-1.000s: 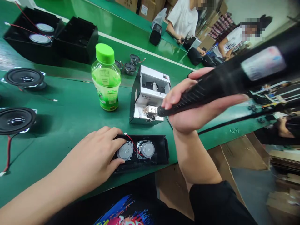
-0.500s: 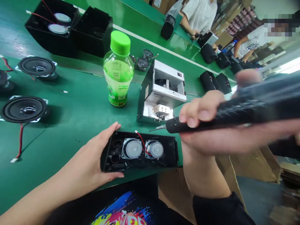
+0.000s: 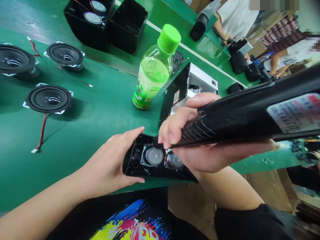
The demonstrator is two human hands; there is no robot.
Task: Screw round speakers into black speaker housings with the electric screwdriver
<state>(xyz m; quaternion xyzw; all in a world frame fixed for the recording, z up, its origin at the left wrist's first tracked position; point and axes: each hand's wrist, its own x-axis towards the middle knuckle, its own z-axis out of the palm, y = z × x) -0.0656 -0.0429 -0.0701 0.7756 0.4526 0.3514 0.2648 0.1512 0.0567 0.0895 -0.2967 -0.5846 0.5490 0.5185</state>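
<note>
Over swings the black screwdriver [image 3: 232, 113]: half a second ago its nose was off beyond the far edge of the black case [image 3: 160, 174], and now it is above the case, right by the upper rim of the left-hand speaker [image 3: 154, 156]. From my distant seat, on the head view, I see my right hand [image 3: 197, 158] clenched round the grip, but I can't tell whether the bit touches anything; it's hidden. And the left hand [image 3: 110, 160], it's grasping the case's left end, thumb along the near side, fingers at the far side! That case lies on the green table [image 3: 105, 116] at the near edge, backs of both speakers facing up, the right-hand speaker [image 3: 175, 161] partly covered by my right hand. Just past it, the silver-and-black machine [image 3: 175, 91], partly blocked; beside that, the green-capped bottle [image 3: 152, 76]. Out left, three loose speakers [image 3: 49, 99], cones up, leads trailing. Across the table, two people in white tops at work.
</note>
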